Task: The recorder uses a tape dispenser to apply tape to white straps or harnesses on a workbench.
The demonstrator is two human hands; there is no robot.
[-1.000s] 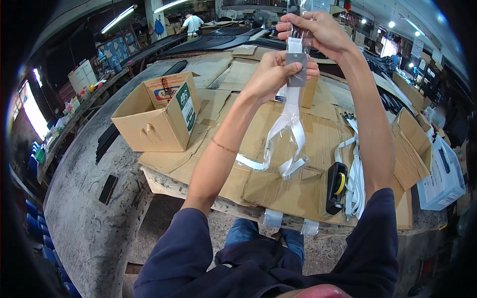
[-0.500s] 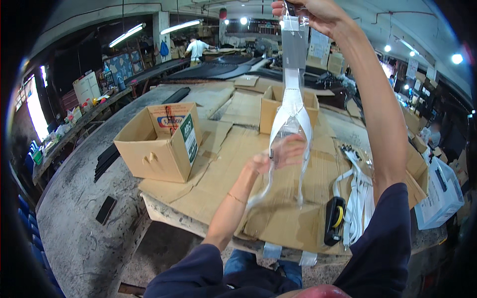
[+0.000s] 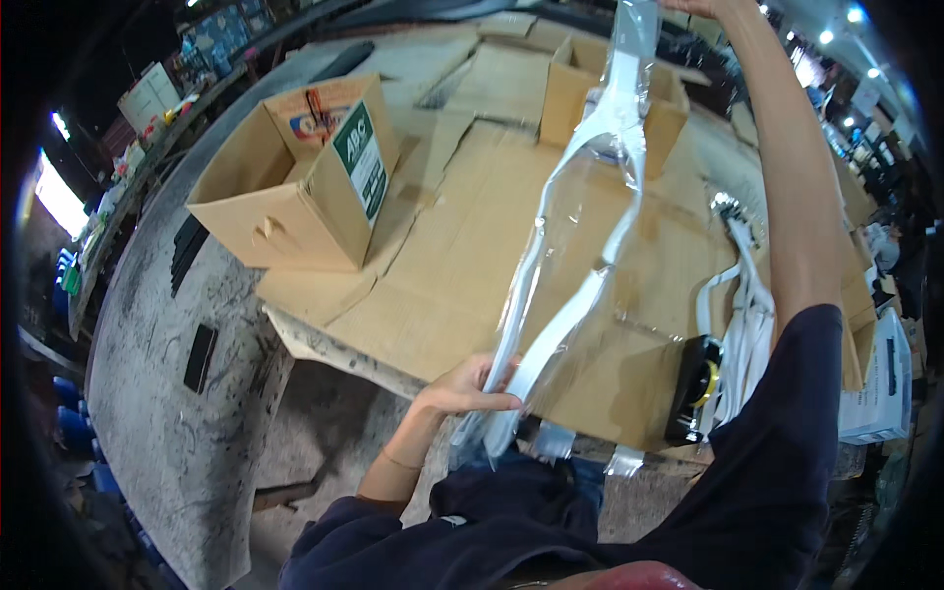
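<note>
White suspenders [image 3: 568,323] in a clear plastic sleeve [image 3: 637,25], slung at a slant over the worktable [image 3: 147,413].
Left hand [image 3: 470,385] gripping both straps near their lower ends, thumb across them, right at the table's near edge; strap ends hang past that edge. Right hand [image 3: 696,6] is up by the sleeve's top, mostly cut off by the frame, can't tell its grip. Below: flat cardboard sheet [image 3: 457,261] covering the middle of the table. Open cardboard box [image 3: 280,231] with green-and-white label on the sheet's left edge; second open box [image 3: 560,106] toward the far edge, behind the straps. Black tape dispenser [image 3: 690,393] near the sheet's near right corner, bundle of white straps [image 3: 744,354] just beside it. Dark phone [image 3: 201,360] on bare tabletop, left of the sheet.
</note>
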